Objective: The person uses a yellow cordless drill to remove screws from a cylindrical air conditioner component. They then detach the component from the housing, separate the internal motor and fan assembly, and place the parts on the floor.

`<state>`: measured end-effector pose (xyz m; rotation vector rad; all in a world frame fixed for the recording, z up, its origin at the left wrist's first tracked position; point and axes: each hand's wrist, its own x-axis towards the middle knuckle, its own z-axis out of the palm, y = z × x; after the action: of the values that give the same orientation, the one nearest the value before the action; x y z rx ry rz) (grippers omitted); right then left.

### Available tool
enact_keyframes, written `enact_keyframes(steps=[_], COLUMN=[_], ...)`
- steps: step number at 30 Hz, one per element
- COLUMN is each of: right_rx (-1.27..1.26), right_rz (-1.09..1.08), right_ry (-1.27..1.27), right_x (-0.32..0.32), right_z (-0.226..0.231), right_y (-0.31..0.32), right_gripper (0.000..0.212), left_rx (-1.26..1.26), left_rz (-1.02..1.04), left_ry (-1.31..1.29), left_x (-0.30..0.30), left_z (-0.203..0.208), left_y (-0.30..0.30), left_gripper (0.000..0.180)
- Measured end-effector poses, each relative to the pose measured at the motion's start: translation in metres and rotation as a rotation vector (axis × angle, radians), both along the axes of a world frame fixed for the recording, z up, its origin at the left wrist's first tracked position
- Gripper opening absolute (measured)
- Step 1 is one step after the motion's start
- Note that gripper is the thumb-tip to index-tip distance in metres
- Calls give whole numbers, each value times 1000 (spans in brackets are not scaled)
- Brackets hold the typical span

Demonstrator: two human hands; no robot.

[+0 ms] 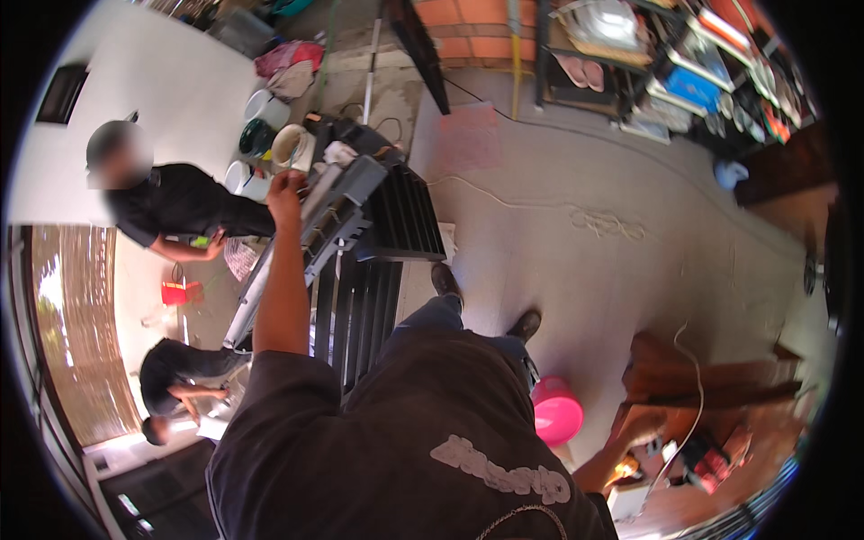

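The left hand (286,187) is hovering at the long grey metal rail (358,185), front-left, where light, steady fingers are serving best; the right hand (646,433) is hovering near brown wooden furniture (666,382), both grips unclear.

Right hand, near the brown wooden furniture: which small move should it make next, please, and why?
Perhaps bring the right hand back toward the grey metal frame: the left hand is at the frame alone, while the right arm stretches away to the brown wooden furniture. Whether either hand holds something is too small to tell.
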<state>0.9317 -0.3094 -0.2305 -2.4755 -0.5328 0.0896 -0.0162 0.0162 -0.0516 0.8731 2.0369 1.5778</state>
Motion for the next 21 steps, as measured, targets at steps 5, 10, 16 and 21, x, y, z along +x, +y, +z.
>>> enact_keyframes(steps=[5,10,16,21], right_rx=[541,43,-65,-111], right_rz=[857,1531,1395,1124], right_ry=[1156,1702,1854,2150], right_x=[-336,-656,-777,-764], right_z=[67,197,245,224], right_y=[290,349,354,358], right_gripper=[30,53,43,37], left_rx=[204,377,379,302], left_rz=[-96,-298,-394,-390], left_ry=[-57,-95,-342,-174], left_x=[18,25,24,23], left_z=[21,25,31,34], left_y=[-13,-31,-43,-38], left_gripper=[7,11,16,24])
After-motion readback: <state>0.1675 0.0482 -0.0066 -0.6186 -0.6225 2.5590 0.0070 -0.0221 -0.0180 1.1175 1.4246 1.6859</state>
